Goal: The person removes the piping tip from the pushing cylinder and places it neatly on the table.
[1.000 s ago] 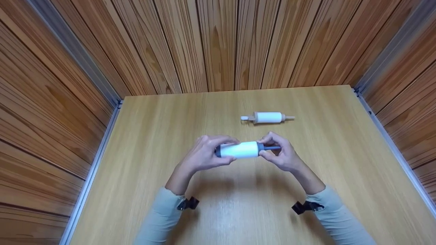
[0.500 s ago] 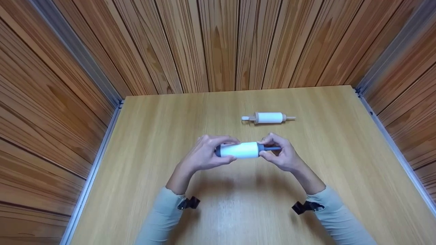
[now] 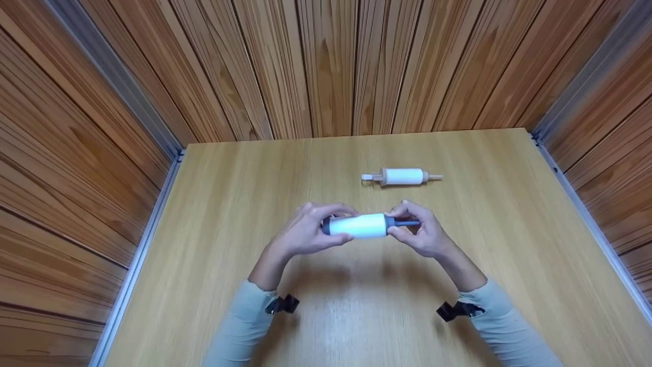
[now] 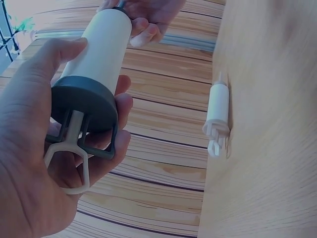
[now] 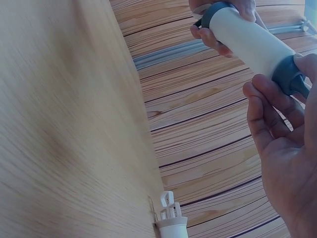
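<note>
A large syringe [image 3: 358, 226] with a white barrel and dark grey-blue ends is held level above the table. My left hand [image 3: 308, 228] grips the barrel near its rear end, thumb on one side and fingers on the other. In the left wrist view, the dark rear cap and a pale looped plunger handle [image 4: 69, 168] sit in the palm. At the other end, my right hand [image 3: 418, 229] pinches the dark nozzle cap [image 5: 287, 74] between thumb and fingers, and the thin nozzle points toward its palm. A second syringe [image 3: 402, 176], white with beige ends, lies beyond the hands.
Both hands are over a light wooden table [image 3: 229, 204]. Wood-plank walls [image 3: 326, 66] stand at its back and sides, with metal rails [image 3: 137, 265] along the side edges. Dark camera mounts [image 3: 282, 304] are strapped at both wrists.
Hardly anything differs. Both hands keep the same hold on the syringe, and the second syringe stays where it lies. The head view has shifted very slightly.
</note>
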### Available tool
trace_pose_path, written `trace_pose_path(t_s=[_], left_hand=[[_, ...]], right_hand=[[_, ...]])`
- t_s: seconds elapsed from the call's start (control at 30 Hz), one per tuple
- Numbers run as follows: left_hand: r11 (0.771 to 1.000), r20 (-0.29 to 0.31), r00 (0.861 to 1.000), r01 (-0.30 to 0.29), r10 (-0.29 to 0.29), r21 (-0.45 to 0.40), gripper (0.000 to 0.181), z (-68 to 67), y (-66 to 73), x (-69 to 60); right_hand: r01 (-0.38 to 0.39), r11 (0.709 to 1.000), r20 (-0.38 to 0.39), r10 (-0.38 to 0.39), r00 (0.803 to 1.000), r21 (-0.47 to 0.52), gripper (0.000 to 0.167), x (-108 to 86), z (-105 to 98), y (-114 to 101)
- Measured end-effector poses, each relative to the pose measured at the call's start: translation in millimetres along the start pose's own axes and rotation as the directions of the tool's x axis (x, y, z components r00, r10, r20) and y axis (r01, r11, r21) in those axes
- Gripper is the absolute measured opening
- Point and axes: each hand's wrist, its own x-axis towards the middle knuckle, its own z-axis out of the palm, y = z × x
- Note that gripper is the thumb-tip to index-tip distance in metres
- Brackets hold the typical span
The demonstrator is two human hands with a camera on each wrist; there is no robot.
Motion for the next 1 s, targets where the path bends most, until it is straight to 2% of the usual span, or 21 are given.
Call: trace_pose_path(t_s=[0.17,0.27,0.4,0.53,0.7,0.9,1.0], left_hand=[[0.996,0.011,1.0,0.02,-0.019,-0.088,0.041,1.0,-4.2,-1.0],[0.994,0.006,0.999,0.038,-0.037,-0.099,0.041,2.1,-4.4,-2.1],[0.998,-0.017,0.999,0.046,-0.047,-0.045,0.043,5.0,-2.3,-2.4],[0.999,-0.057,0.998,-0.001,0.004,0.042,0.042,8.3,-0.1,-1.4],[0.992,-0.108,0.992,-0.046,0.058,0.114,0.04,10.2,2.8,-0.9],[0.984,-0.118,0.988,-0.077,0.097,0.163,0.04,12.7,3.0,-3.0],[0.977,-0.123,0.985,-0.097,0.121,0.189,0.04,13.3,1.3,-3.5]], right_hand=[[0.023,0.999,0.027,-0.023,0.999,-0.029,0.033,2.5,-1.9,-2.1],[0.013,0.999,0.032,-0.011,0.999,-0.045,0.032,4.2,-3.7,-3.8],[-0.046,0.997,0.025,0.048,0.999,-0.068,0.033,3.2,-6.4,-4.9],[-0.103,0.991,0.02,0.105,0.994,-0.08,0.036,0.7,-9.0,-5.6],[-0.098,0.994,0.034,0.099,0.994,-0.04,0.034,1.6,-10.6,-5.2],[-0.163,0.981,-0.012,0.162,0.987,-0.104,0.024,2.2,-8.1,-5.4],[-0.179,0.98,0.001,0.18,0.984,-0.088,0.021,2.7,-6.3,-6.0]])
